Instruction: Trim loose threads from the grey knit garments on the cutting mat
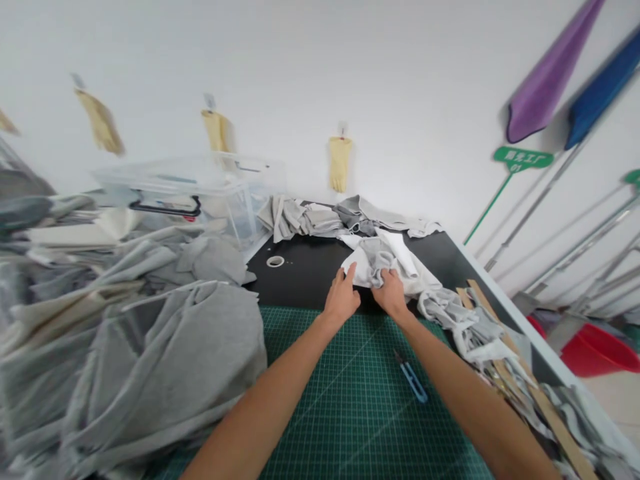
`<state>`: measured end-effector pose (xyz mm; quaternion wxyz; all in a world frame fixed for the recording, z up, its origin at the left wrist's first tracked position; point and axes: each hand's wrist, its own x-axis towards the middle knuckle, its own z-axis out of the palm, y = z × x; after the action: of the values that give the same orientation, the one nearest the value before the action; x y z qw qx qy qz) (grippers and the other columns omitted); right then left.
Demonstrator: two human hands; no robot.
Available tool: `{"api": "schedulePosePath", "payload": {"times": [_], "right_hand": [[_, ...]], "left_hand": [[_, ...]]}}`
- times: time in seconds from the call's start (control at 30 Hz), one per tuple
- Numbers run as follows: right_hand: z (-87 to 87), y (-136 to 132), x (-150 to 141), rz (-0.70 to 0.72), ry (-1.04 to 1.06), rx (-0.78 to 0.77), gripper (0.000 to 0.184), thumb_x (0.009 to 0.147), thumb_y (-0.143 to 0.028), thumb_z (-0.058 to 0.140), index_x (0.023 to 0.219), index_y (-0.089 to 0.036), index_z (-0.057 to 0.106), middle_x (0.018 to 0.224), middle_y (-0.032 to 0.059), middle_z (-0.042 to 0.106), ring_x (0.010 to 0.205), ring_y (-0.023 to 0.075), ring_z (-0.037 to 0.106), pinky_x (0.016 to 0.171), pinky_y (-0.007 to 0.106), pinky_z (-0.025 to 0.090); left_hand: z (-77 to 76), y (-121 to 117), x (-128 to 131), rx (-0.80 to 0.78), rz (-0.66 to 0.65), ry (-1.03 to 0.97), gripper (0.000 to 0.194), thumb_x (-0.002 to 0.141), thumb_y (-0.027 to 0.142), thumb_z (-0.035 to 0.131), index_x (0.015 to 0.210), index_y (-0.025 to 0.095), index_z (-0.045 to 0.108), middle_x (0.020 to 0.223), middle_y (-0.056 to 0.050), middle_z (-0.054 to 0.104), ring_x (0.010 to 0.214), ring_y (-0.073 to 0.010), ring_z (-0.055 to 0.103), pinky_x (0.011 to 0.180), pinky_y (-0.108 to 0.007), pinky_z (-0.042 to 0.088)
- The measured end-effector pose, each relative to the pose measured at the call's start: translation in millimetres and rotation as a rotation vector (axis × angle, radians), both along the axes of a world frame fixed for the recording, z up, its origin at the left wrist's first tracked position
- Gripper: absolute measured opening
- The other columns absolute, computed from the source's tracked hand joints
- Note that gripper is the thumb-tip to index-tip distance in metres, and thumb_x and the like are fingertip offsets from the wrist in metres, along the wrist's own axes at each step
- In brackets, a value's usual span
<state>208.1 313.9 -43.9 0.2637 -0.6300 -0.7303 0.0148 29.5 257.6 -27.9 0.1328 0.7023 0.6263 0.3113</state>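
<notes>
Both arms reach forward over a green cutting mat (pixel 345 393). My left hand (pixel 343 295) is at the left edge of a white cloth (pixel 419 272), its thumb and forefinger stretched out and apart. The other fingers are partly hidden, and I see nothing held in them. My right hand (pixel 389 293) has its fingers closed on a crumpled grey cloth (pixel 376 257) that lies on top of the white one. Between my forearms, thread snips (pixel 413 380) with blue handles lie on the mat.
A large pile of grey cloth (pixel 180 360) covers the left side. Behind it stands a clear plastic box (pixel 240 207). A tape roll (pixel 275 262) lies on the black table (pixel 305 263). Folded cloths (pixel 320 220) line the wall; scraps (pixel 473 323) and wooden strips (pixel 565 440) run along the right edge.
</notes>
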Motion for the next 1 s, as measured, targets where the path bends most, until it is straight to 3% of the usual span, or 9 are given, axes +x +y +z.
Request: {"api": "schedulePosePath", "payload": {"times": [0.13,0.27,0.47,0.53,0.6,0.7,0.77,0.9,1.0], "right_hand": [[9.4,-59,-25,0.155,0.033,0.009,0.022,0.087,-0.019,0.065,0.109,-0.019,0.067,0.111,0.0105,0.063,0.104,0.0257,0.062,0.097,0.034,0.052],[13.3,-112,-41,0.296,0.053,-0.023,0.026,0.089,-0.021,0.064,0.114,-0.020,0.069,0.112,0.0108,0.065,0.102,0.0252,0.064,0.096,0.034,0.053],[15.7,-169,-16,0.426,0.036,-0.132,0.047,0.084,-0.027,0.073,0.131,-0.021,0.070,0.129,0.0090,0.071,0.116,0.0248,0.066,0.106,0.035,0.052],[16.4,-183,5,0.383,0.036,-0.153,0.066,0.087,-0.028,0.071,0.152,-0.024,0.058,0.145,0.0089,0.068,0.124,0.0243,0.065,0.108,0.035,0.052],[15.3,-194,25,0.246,0.036,-0.154,0.066,0.094,-0.023,0.060,0.160,-0.018,0.050,0.151,0.0145,0.064,0.127,0.0251,0.066,0.109,0.036,0.052],[8.7,-208,45,0.004,0.004,-0.156,0.056,0.095,-0.019,0.057,0.150,-0.009,0.059,0.146,0.0246,0.065,0.135,0.0346,0.061,0.115,0.046,0.047],[1.4,-214,49,-0.095,-0.023,-0.184,0.045,0.095,-0.026,0.063,0.137,-0.011,0.069,0.138,0.0256,0.068,0.134,0.0395,0.060,0.113,0.051,0.047],[-11.9,-225,44,-0.191,-0.041,-0.229,0.030,0.095,-0.031,0.065,0.120,-0.017,0.077,0.131,0.0235,0.070,0.130,0.0396,0.060,0.107,0.051,0.049],[-16.2,-232,42,-0.221,-0.014,-0.242,0.030,0.094,-0.023,0.064,0.120,-0.016,0.077,0.126,0.0238,0.070,0.126,0.0360,0.063,0.106,0.047,0.048]], "left_hand": [[1.0,-44,-8,-0.003,-0.062,0.076,0.095,0.085,0.010,0.065,0.173,0.027,0.032,0.181,-0.020,0.023,0.166,-0.0417,0.032,0.129,-0.053,0.041],[-4.4,-90,-11,0.012,-0.079,0.088,0.098,0.081,0.008,0.068,0.171,0.027,0.034,0.181,-0.018,0.019,0.165,-0.0409,0.032,0.129,-0.052,0.042],[-17.1,-143,-11,0.015,-0.045,0.075,0.091,0.084,0.007,0.066,0.169,0.021,0.036,0.176,-0.023,0.025,0.161,-0.0394,0.037,0.132,-0.050,0.037],[-20.0,-155,-11,0.003,-0.039,0.077,0.088,0.086,0.009,0.066,0.168,0.019,0.037,0.174,-0.024,0.027,0.159,-0.0393,0.041,0.131,-0.049,0.038],[-21.7,-164,-12,-0.005,-0.045,0.081,0.086,0.087,0.010,0.066,0.168,0.020,0.039,0.173,-0.024,0.031,0.154,-0.0382,0.048,0.128,-0.048,0.041],[-22.4,-174,-16,-0.011,-0.054,0.082,0.079,0.088,0.012,0.067,0.163,0.024,0.047,0.166,-0.021,0.042,0.139,-0.0337,0.062,0.122,-0.045,0.048],[-22.0,-180,-19,-0.007,-0.067,0.079,0.067,0.089,0.017,0.071,0.154,0.026,0.058,0.157,-0.017,0.051,0.130,-0.0306,0.068,0.118,-0.042,0.051],[-21.6,-188,-27,0.030,-0.088,0.067,0.036,0.091,0.023,0.072,0.127,0.025,0.077,0.142,-0.013,0.062,0.128,-0.0285,0.067,0.118,-0.043,0.052],[-21.0,-194,-31,0.076,-0.096,0.038,0.031,0.090,0.014,0.066,0.115,0.024,0.080,0.141,-0.012,0.064,0.137,-0.0288,0.062,0.123,-0.045,0.047]]}}
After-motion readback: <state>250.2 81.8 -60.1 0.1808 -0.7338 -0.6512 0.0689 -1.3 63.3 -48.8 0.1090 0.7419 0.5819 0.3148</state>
